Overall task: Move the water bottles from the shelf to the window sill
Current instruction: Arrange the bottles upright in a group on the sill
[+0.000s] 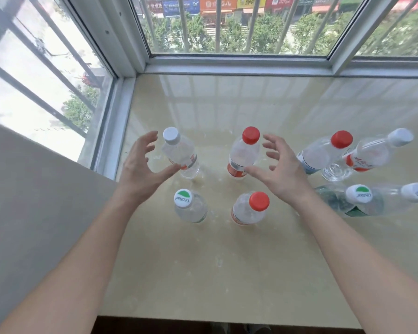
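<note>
**Inspector:** Nearest the lens, two bare forearms (82,266) reach over the front edge of the window sill (227,273). State of the hands?

**Assistant:** Both are apart and clamped on nothing. The left hand (142,165) is spread beside the white-capped bottle (180,153), with its thumb close to the bottle's lower body. I cannot tell whether they touch. The right hand (277,165) is spread just beside the rear red-capped bottle (244,155), thumb near its label.

**Inspector:** Location of the task items?

**Assistant:** Eight bottles stand upright on the sill. These two form the back row. The green-topped bottle (191,208) and the front red-capped bottle (250,210) stand in front of them. A cluster of four (362,201) stands to the right. The shelf is not in view.

**Inspector:** Step in hand?

**Assistant:** In my judgement, the release of a placed pair, since both bottles stand unsupported.

**Inspector:** Next move?

**Assistant:** Lift the hands clear and draw them back above the front row, so the wrists do not catch those caps. Then return to the shelf. Whether any stock remains there cannot be determined.
</note>
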`<state>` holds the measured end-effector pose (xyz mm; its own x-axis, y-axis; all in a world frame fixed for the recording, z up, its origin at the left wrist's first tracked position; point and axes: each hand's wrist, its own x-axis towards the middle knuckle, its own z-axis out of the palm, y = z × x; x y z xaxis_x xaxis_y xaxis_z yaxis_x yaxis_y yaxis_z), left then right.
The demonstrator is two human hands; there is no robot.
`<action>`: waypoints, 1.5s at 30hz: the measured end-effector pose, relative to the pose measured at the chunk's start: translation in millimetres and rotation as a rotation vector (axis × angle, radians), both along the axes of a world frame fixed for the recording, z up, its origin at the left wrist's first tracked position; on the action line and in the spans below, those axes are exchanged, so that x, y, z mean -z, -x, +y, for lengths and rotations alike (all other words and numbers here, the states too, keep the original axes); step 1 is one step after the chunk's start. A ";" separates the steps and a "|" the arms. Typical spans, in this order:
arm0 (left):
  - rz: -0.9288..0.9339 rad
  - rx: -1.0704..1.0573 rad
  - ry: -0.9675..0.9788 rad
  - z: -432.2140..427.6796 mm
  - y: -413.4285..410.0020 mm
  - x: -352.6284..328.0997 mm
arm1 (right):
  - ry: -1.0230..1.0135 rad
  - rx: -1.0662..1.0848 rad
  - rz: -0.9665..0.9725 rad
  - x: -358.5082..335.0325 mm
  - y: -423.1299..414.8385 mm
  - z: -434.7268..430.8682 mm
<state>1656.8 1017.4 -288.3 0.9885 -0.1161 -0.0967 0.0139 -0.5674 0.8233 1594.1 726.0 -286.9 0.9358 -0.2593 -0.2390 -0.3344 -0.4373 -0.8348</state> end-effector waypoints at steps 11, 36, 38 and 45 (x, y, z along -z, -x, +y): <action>0.050 0.077 0.037 -18.8 -29.0 2.9 | -0.116 -0.190 0.049 7.2 -40.6 0.9; 0.066 0.249 -0.039 -12.0 -40.6 4.2 | 0.182 -0.114 0.052 18.2 -35.1 3.8; 0.045 0.250 -0.048 -14.1 -38.3 3.8 | 0.175 -0.118 0.058 17.7 -33.5 2.3; 0.077 0.266 0.004 -19.6 -33.4 1.3 | 0.176 -0.134 0.031 19.2 -31.8 2.5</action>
<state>1690.2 997.8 -289.6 0.9129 -0.3715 -0.1693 -0.0728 -0.5562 0.8278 1625.9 728.5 -306.1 0.9576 -0.1738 -0.2300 -0.2879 -0.6176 -0.7319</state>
